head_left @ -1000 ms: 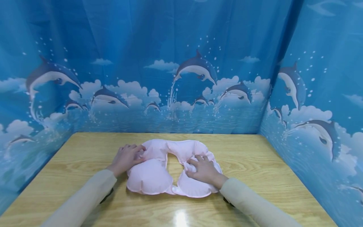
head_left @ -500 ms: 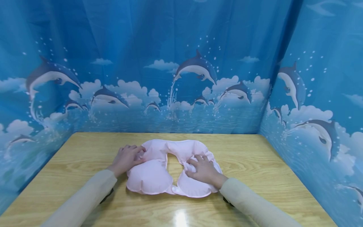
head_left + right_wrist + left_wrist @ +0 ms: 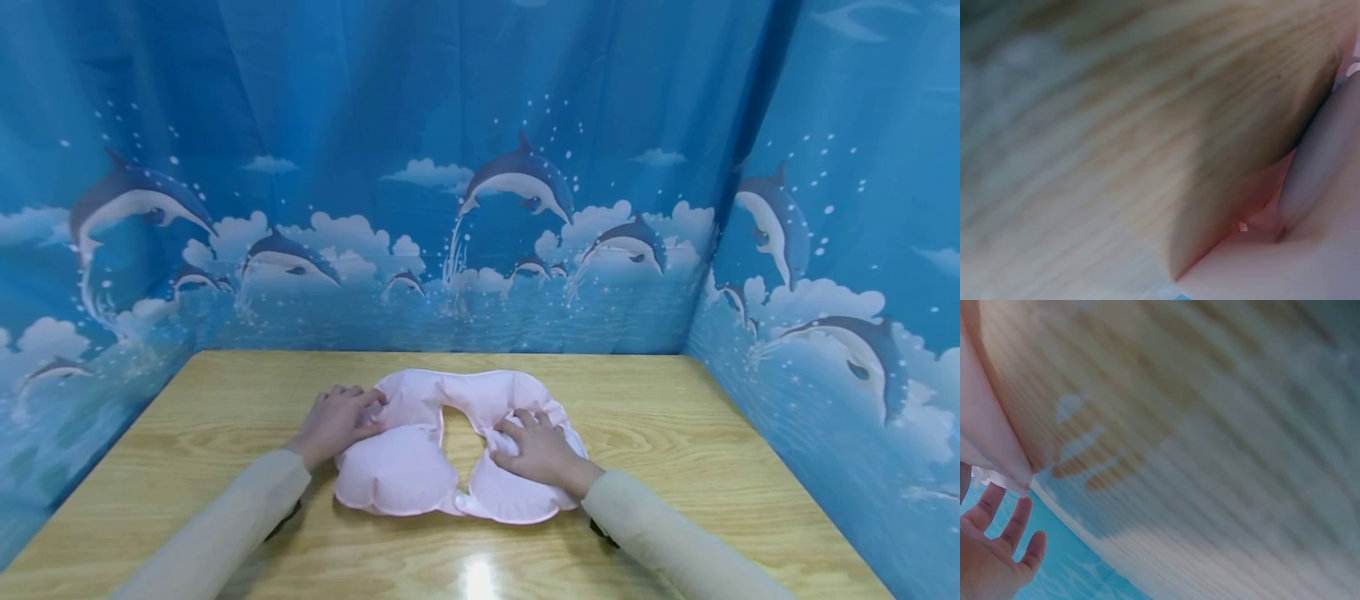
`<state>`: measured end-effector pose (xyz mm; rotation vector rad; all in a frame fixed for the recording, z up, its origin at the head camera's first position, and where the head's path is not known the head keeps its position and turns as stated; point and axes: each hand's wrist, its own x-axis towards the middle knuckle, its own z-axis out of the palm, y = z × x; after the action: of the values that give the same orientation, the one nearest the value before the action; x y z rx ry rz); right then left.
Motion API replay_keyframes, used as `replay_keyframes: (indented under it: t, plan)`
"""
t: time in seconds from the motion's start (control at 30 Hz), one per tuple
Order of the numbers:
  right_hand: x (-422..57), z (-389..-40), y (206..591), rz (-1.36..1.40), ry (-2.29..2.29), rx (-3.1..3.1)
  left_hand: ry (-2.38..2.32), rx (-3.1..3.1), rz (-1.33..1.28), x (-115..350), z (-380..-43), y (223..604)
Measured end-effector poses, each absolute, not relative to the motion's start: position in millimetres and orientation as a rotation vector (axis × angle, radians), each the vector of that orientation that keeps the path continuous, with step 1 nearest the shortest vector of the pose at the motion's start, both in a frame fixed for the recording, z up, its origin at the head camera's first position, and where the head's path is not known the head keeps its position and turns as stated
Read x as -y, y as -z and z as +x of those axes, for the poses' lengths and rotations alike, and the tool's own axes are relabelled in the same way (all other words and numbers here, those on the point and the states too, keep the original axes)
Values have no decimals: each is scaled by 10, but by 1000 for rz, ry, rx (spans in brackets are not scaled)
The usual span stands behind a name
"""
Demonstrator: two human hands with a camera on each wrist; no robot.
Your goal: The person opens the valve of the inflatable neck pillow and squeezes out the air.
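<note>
A pale pink U-shaped neck pillow [image 3: 397,471] lies on the wooden table [image 3: 645,417], its two front ends meeting at a small white fastener [image 3: 467,503]. My left hand [image 3: 337,421] touches its left side, thumb and fingertips on the fabric. In the left wrist view, relaxed, spread fingers [image 3: 1016,522] show beside the pink edge [image 3: 991,425]. My right hand [image 3: 542,450] rests on top of the right half with its fingers spread. The right wrist view shows mostly blurred table and pink fabric [image 3: 1235,269], with part of that hand at the right edge.
Blue curtains [image 3: 360,125] printed with dolphins and clouds stand behind the table and along its sides. A bright light reflection lies on the tabletop near the front. Both forearms in beige sleeves [image 3: 225,517] reach in from the front.
</note>
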<state>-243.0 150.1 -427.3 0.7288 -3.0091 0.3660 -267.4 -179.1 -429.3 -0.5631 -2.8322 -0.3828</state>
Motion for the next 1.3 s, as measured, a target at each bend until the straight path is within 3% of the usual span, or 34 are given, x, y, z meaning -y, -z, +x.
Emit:
replay_keyframes:
  t: [1.3]
  plan:
    - [-1507, -2161, 4346, 744, -310, 2932, 375, 2815, -578, 1811, -2692, 4354]
